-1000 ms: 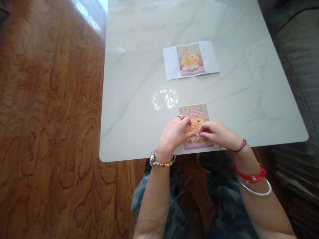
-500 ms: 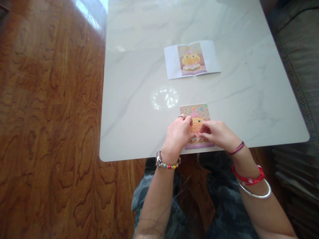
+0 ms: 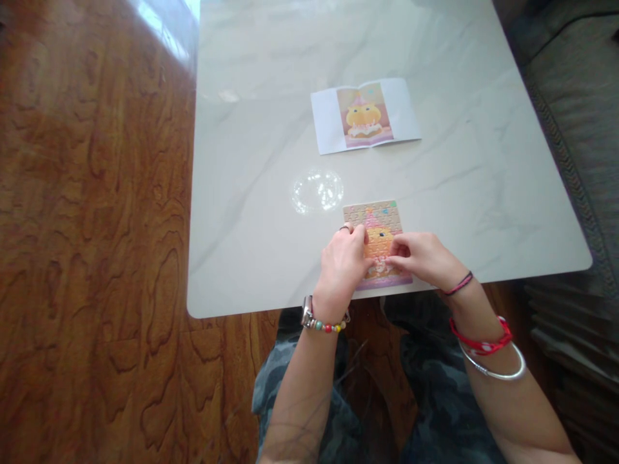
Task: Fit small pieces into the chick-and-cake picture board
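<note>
A jigsaw puzzle (image 3: 381,243) of a yellow character in a pink party hat lies near the table's front edge, its pieces fitted together where they show. My left hand (image 3: 342,259) rests over its left side, with index finger bent and thumb apart from it, reaching onto the lower middle. From the right, my right hand (image 3: 420,258) comes over the puzzle with thumb and index finger close together in a pinch. Whatever lies between those fingertips is too small to make out. Both thumb tips meet near the white band of the picture.
A creased white sheet (image 3: 406,111) with a printed picture of the same character lies farther back on the marbled white table (image 3: 251,212). Left of the puzzle shines a round patch of light. Wooden floor (image 3: 97,258) borders the table's left side; grey upholstery (image 3: 585,116) stands at the right.
The whole view has shifted slightly, so table and sheet appear a little farther left. Both hands stay over the puzzle, with only small finger movements.
</note>
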A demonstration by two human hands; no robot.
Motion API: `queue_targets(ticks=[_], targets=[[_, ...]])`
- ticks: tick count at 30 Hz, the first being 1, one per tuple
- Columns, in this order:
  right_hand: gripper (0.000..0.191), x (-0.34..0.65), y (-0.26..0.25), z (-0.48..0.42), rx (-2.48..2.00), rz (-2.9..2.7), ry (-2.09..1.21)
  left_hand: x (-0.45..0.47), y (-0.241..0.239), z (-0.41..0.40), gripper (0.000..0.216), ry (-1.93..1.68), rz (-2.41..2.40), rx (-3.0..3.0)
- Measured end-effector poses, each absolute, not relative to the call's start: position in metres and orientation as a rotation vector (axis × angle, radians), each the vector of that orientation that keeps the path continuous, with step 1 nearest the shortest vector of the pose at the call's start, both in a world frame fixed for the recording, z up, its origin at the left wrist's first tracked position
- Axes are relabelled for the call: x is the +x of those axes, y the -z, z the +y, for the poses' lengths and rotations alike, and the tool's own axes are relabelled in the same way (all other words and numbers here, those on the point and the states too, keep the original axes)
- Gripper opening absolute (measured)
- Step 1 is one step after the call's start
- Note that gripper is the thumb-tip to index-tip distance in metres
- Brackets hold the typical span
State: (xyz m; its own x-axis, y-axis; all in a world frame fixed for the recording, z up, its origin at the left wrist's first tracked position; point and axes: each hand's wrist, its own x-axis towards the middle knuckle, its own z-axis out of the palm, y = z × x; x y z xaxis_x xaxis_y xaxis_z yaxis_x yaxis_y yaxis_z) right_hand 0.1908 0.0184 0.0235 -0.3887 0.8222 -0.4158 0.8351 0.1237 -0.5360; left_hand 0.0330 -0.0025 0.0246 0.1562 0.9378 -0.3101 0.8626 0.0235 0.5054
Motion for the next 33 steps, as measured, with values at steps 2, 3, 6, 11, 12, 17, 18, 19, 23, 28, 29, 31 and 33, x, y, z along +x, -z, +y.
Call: queue_targets(ticks=[2, 3, 6, 11, 12, 17, 18, 19, 23, 28, 29, 31, 33], targets=[[0.012, 0.190, -0.022, 0.019, 1.737, 2.317, 1.101, 0.035, -0.025, -0.002, 0.029, -0.151, 1.728, 1.805], [0.013, 0.190, -0.022, 0.019, 1.742, 2.307, 1.086, 0.036, -0.025, -0.002, 0.029, -0.143, 1.741, 1.788], [0.013, 0.191, -0.022, 0.019, 1.727, 2.304, 1.111, 0.039, -0.027, -0.002, 0.028, -0.128, 1.776, 1.753], [0.018, 0.191, -0.020, 0.017, 1.679, 2.366, 1.127, 0.043, -0.029, -0.003, 0.024, -0.125, 1.813, 1.737], [0.019, 0.191, -0.020, 0.016, 1.698, 2.364, 1.102, 0.044, -0.028, -0.003, 0.024, -0.126, 1.815, 1.739], [0.019, 0.192, -0.018, 0.018, 1.755, 2.281, 1.231, 0.036, -0.024, -0.003, 0.028, -0.213, 1.732, 1.768], [0.019, 0.195, -0.018, 0.020, 1.744, 2.260, 1.346, 0.030, -0.024, -0.003, 0.027, -0.257, 1.662, 1.770], [0.019, 0.199, -0.019, 0.023, 1.731, 2.233, 1.491, 0.022, -0.024, -0.002, 0.025, -0.308, 1.568, 1.761], [0.025, 0.219, -0.024, 0.034, 1.867, 2.116, 1.978, -0.016, -0.025, 0.004, 0.021, -0.534, 1.358, 1.614], [0.028, 0.228, -0.026, 0.044, 2.252, 2.094, 2.190, -0.045, -0.011, 0.016, 0.018, -0.790, 2.079, 1.626], [0.028, 0.227, -0.026, 0.044, 2.280, 2.095, 2.210, -0.046, -0.007, 0.019, 0.018, -0.804, 2.166, 1.661], [0.029, 0.225, -0.026, 0.045, 2.322, 2.109, 2.211, -0.045, 0.001, 0.024, 0.021, -0.809, 2.267, 1.713], [0.029, 0.223, -0.025, 0.046, 2.356, 2.133, 2.180, -0.040, 0.006, 0.030, 0.023, -0.792, 2.323, 1.748]])
